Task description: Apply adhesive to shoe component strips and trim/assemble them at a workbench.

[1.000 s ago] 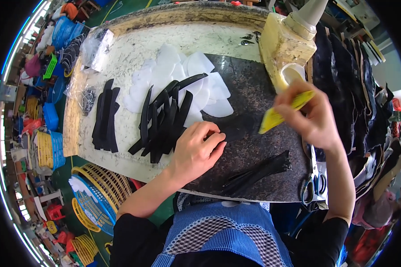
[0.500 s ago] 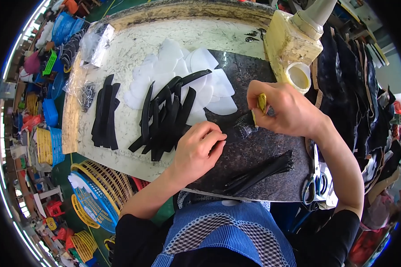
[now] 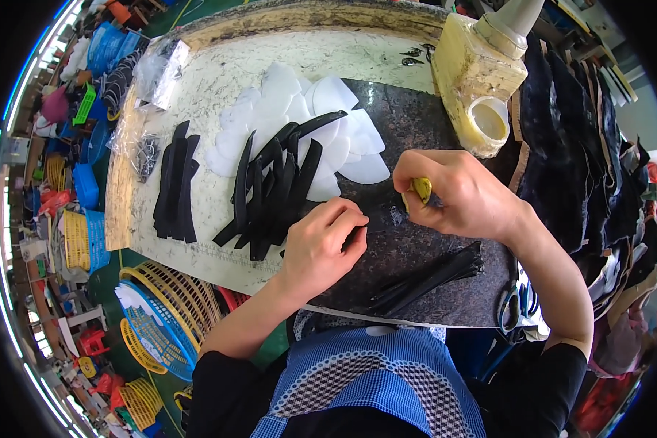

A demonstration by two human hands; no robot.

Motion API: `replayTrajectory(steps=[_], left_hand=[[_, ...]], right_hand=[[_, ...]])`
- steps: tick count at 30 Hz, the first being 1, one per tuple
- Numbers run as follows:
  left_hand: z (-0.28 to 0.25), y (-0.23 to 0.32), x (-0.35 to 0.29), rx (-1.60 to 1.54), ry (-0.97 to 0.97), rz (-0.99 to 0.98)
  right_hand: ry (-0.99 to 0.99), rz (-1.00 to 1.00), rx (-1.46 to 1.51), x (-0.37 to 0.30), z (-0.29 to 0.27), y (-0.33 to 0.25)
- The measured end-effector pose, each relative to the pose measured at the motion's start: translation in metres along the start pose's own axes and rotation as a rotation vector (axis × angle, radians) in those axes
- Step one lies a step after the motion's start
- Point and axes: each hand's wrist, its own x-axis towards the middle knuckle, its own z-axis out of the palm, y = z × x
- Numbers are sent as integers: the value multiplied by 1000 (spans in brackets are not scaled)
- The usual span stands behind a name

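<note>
Fingers of right hand (image 3: 460, 191) curled tight round yellow tool (image 3: 420, 188), over middle of dark slab (image 3: 415, 120). Left hand (image 3: 321, 248) over slab's left edge, thumb and fingertips nearly meeting; can't tell what they pinch, if anything. White pieces (image 3: 365, 168) overlap slab's far-left edge; black bundle (image 3: 434, 277) lies toward near edge. Bare room at slab's far end.

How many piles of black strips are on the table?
3: a neat pile at left, a messy pile partly over white pieces, and a bundle at the near right.
</note>
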Motion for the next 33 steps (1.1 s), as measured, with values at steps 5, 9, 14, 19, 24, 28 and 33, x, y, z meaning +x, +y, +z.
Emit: replayTrajectory(steps=[5,9,14,19,24,28,33], left_hand=[[-2,0,-5,-21,27,-43],[-2,-5,-9,-27,36,-20],[-2,-1,-9,9,-6,-29],[-5,-3,-10,-8,-19,-39],[-18,-3,-9,110,-48,74],[-13,-2,-8,137,-46,63],[-15,-4,-6,102,-62,28]], right_hand=[[-6,-1,-69,-3,5,2],[48,7,-54,-6,4,6],[81,50,-10,-3,-1,-5],[56,-45,21,-4,16,-2],[37,-38,-83,-7,14,2],[35,-15,-238,-9,-4,10],[140,187,-74,-1,-33,0]])
